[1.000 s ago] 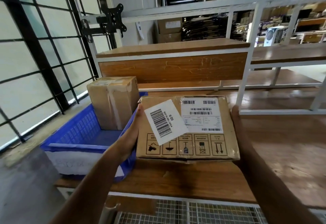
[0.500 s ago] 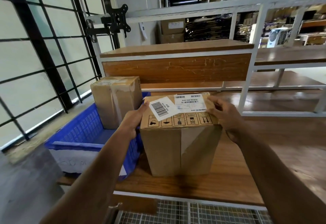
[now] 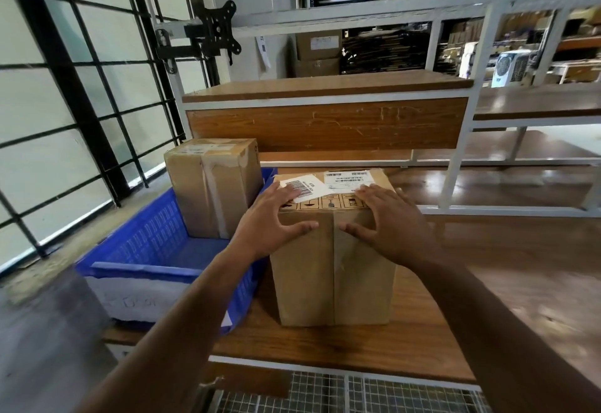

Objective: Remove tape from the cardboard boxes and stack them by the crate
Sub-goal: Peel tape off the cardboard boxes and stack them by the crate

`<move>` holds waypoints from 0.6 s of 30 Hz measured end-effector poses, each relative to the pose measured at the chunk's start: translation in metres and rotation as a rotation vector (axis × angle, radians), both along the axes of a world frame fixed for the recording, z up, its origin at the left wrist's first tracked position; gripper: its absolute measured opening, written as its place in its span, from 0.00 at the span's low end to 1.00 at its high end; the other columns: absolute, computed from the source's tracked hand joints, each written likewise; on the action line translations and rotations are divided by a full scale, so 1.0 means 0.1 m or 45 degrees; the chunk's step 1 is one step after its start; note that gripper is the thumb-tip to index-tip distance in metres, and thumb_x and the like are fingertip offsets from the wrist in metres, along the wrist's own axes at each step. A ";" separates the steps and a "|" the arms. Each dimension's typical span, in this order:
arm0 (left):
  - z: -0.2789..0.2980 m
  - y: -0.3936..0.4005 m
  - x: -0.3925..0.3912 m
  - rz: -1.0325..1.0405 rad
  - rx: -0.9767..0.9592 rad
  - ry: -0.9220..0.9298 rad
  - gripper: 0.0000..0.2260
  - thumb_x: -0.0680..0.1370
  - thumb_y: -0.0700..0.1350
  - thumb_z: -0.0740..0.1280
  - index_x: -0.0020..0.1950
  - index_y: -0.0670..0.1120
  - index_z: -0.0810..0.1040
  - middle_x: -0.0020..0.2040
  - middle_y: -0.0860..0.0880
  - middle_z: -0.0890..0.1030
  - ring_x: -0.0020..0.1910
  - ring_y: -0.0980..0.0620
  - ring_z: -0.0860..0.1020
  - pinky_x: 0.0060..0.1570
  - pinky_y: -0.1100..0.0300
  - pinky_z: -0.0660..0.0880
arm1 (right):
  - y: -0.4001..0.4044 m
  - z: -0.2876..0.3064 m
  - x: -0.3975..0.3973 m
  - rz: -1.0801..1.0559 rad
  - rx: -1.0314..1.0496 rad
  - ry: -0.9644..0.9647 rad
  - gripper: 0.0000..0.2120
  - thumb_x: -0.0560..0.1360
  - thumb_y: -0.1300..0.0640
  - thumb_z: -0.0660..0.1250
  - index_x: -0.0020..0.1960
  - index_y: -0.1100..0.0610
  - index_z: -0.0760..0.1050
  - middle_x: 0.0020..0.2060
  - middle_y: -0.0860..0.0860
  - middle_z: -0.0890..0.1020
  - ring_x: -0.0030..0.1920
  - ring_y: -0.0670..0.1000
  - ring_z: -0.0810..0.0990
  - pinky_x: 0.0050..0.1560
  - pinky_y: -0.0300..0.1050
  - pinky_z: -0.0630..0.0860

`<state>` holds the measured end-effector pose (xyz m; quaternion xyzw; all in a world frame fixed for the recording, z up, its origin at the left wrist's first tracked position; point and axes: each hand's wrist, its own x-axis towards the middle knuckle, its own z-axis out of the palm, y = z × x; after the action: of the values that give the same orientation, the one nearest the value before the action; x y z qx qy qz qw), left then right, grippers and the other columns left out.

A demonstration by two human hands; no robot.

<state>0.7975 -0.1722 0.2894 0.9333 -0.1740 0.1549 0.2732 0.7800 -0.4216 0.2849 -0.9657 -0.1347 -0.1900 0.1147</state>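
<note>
Stood taped brown cardboard box beside blue plastic crate, left hand and right hand spread flat on top; second taped box inside crate, tape untouched.

Light: soft daylight through frosted windows at left | Shadows: faint | Blur: lower corners smeared | Distortion: wide-angle bowing at edges

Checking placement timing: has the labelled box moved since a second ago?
Yes. The labelled box was tipped up and set down, now standing on the table beside the blue crate.
</note>
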 end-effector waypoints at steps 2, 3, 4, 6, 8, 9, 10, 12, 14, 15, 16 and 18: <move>0.05 0.00 0.00 0.055 0.115 -0.059 0.40 0.70 0.69 0.70 0.78 0.55 0.66 0.82 0.51 0.58 0.81 0.50 0.53 0.78 0.47 0.45 | 0.01 0.04 -0.02 -0.001 -0.046 -0.096 0.43 0.71 0.25 0.51 0.75 0.52 0.64 0.75 0.50 0.68 0.76 0.50 0.61 0.78 0.59 0.45; 0.07 0.00 0.01 0.074 0.166 -0.100 0.39 0.70 0.70 0.70 0.77 0.55 0.67 0.82 0.50 0.57 0.80 0.48 0.53 0.78 0.47 0.44 | 0.03 0.08 -0.02 0.004 -0.053 -0.123 0.41 0.72 0.26 0.54 0.75 0.53 0.65 0.75 0.51 0.68 0.77 0.51 0.61 0.78 0.60 0.43; 0.08 -0.01 0.03 0.070 0.216 -0.136 0.39 0.70 0.71 0.69 0.77 0.54 0.68 0.81 0.50 0.58 0.80 0.47 0.54 0.77 0.48 0.45 | 0.04 0.10 -0.02 0.008 -0.045 -0.110 0.40 0.72 0.28 0.57 0.75 0.53 0.65 0.75 0.51 0.66 0.77 0.52 0.60 0.78 0.58 0.44; 0.05 -0.04 0.09 0.011 0.291 -0.176 0.39 0.72 0.72 0.64 0.78 0.53 0.67 0.80 0.51 0.62 0.78 0.49 0.59 0.77 0.50 0.50 | 0.04 0.12 0.03 0.036 -0.030 -0.057 0.40 0.72 0.29 0.58 0.76 0.53 0.63 0.76 0.51 0.65 0.76 0.52 0.61 0.76 0.52 0.53; -0.02 -0.06 0.15 -0.024 0.311 -0.217 0.38 0.73 0.71 0.62 0.78 0.52 0.66 0.78 0.53 0.66 0.77 0.54 0.62 0.76 0.56 0.48 | 0.04 0.08 0.08 0.050 -0.067 -0.066 0.41 0.72 0.27 0.53 0.76 0.51 0.64 0.75 0.50 0.67 0.74 0.51 0.65 0.73 0.50 0.60; -0.05 -0.06 0.17 -0.024 0.307 -0.247 0.37 0.74 0.71 0.62 0.78 0.52 0.67 0.78 0.53 0.67 0.77 0.55 0.63 0.75 0.58 0.47 | 0.03 0.05 0.10 0.048 -0.084 -0.087 0.41 0.72 0.27 0.51 0.76 0.51 0.65 0.75 0.50 0.68 0.74 0.50 0.66 0.73 0.50 0.61; -0.08 -0.06 0.19 -0.020 0.303 -0.276 0.37 0.74 0.70 0.63 0.77 0.51 0.68 0.77 0.53 0.69 0.76 0.55 0.65 0.75 0.57 0.48 | 0.03 0.02 0.11 0.041 -0.097 -0.097 0.41 0.72 0.27 0.50 0.76 0.51 0.65 0.74 0.50 0.69 0.74 0.50 0.67 0.73 0.49 0.61; -0.12 -0.05 0.21 -0.025 0.299 -0.327 0.36 0.75 0.71 0.62 0.76 0.51 0.70 0.75 0.52 0.72 0.75 0.54 0.67 0.76 0.54 0.52 | 0.05 -0.02 0.10 0.027 -0.103 -0.125 0.41 0.73 0.27 0.48 0.74 0.53 0.68 0.72 0.51 0.71 0.72 0.51 0.69 0.72 0.50 0.63; -0.14 -0.05 0.23 -0.030 0.285 -0.353 0.36 0.74 0.71 0.60 0.74 0.50 0.72 0.73 0.51 0.74 0.74 0.54 0.69 0.76 0.52 0.56 | 0.07 -0.04 0.10 0.014 -0.092 -0.158 0.40 0.73 0.28 0.48 0.72 0.54 0.71 0.70 0.52 0.74 0.70 0.52 0.72 0.70 0.52 0.66; -0.13 -0.05 0.23 -0.032 0.281 -0.359 0.37 0.74 0.72 0.59 0.74 0.49 0.73 0.73 0.51 0.74 0.74 0.53 0.70 0.76 0.52 0.56 | 0.07 -0.04 0.11 0.016 -0.083 -0.163 0.40 0.74 0.28 0.48 0.72 0.55 0.71 0.69 0.53 0.75 0.70 0.52 0.73 0.70 0.53 0.66; -0.13 -0.06 0.22 -0.035 0.279 -0.363 0.37 0.74 0.72 0.59 0.74 0.49 0.73 0.73 0.51 0.74 0.73 0.53 0.70 0.75 0.52 0.55 | 0.07 -0.04 0.11 0.019 -0.078 -0.160 0.40 0.74 0.28 0.47 0.72 0.55 0.72 0.69 0.53 0.75 0.70 0.53 0.73 0.70 0.53 0.66; -0.13 -0.06 0.20 -0.038 0.295 -0.378 0.37 0.74 0.71 0.59 0.75 0.49 0.72 0.73 0.51 0.74 0.74 0.52 0.69 0.74 0.54 0.53 | 0.06 -0.06 0.12 0.027 -0.087 -0.161 0.41 0.75 0.26 0.45 0.72 0.54 0.71 0.70 0.53 0.75 0.70 0.52 0.72 0.70 0.52 0.66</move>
<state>0.8178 -0.1780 0.2765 0.9227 -0.2428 0.2659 0.1374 0.7920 -0.4158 0.2785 -0.9536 -0.1582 -0.2449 0.0749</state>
